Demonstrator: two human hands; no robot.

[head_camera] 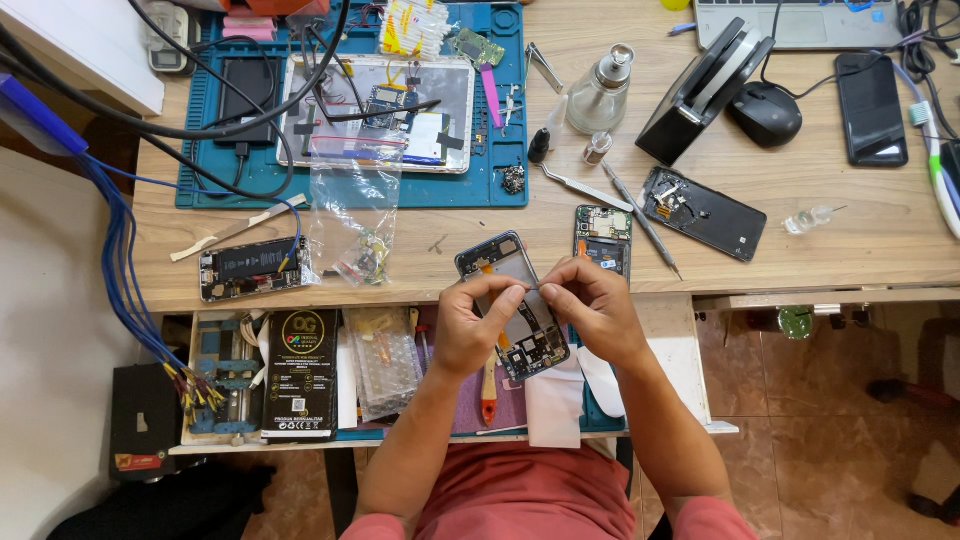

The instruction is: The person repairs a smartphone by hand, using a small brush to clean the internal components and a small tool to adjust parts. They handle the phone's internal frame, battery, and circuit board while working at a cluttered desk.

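Observation:
An opened phone frame (505,262) with exposed inner parts is held over the desk's front edge. My left hand (473,325) grips its left side, thumb across the middle. My right hand (595,308) holds the right side, with its fingertips pinched together near the frame's centre; whether a small part or tool sits between them is too small to tell. A second opened phone (603,237) lies on the desk just right of my hands.
A blue work mat (500,185) holds an opened tablet (380,112). Tweezers (580,187), a screwdriver (640,220), a glass dispenser bottle (601,92), a phone back cover (704,213), a mouse (765,113), a black phone (870,107) and a battery (252,268) lie around. An open drawer (300,375) holds parts.

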